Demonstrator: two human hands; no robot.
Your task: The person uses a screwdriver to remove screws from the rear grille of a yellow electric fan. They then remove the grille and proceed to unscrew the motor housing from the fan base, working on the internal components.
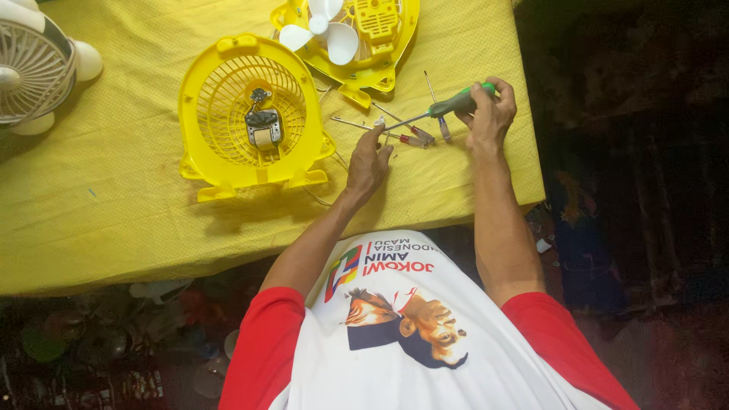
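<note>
Your right hand (490, 114) grips the green screwdriver (456, 101) by its handle, fingers closed round it, shaft slanting down and left toward your left hand (370, 158). The left hand rests on the yellow cloth of the counter (114, 205), fingertips pinched near a small pale part (379, 121); it seems to hold that part, though at this size you cannot tell a screw from a bushing.

To do this step well, keep the left fingertips low and steady so the part cannot roll, and bring the tip to it along the shaft's own line. Seat the tip fully before you turn, press lightly, and turn from the wrist, not the elbow. Keep your pinching fingers beside the tip, never ahead of it.

The part lies between your two hands, just above the left fingertips and close to the screwdriver tip. Spare drivers (414, 137) lie loose on the cloth just beside it, between the hands. The fan grille (228, 144) with the motor (263, 127) at its centre lies to the left of your left hand, near but apart. The other housing with the white blades (328, 34) lies beyond, at the far edge. A white fan (34, 68) stands well apart at far left.
</note>
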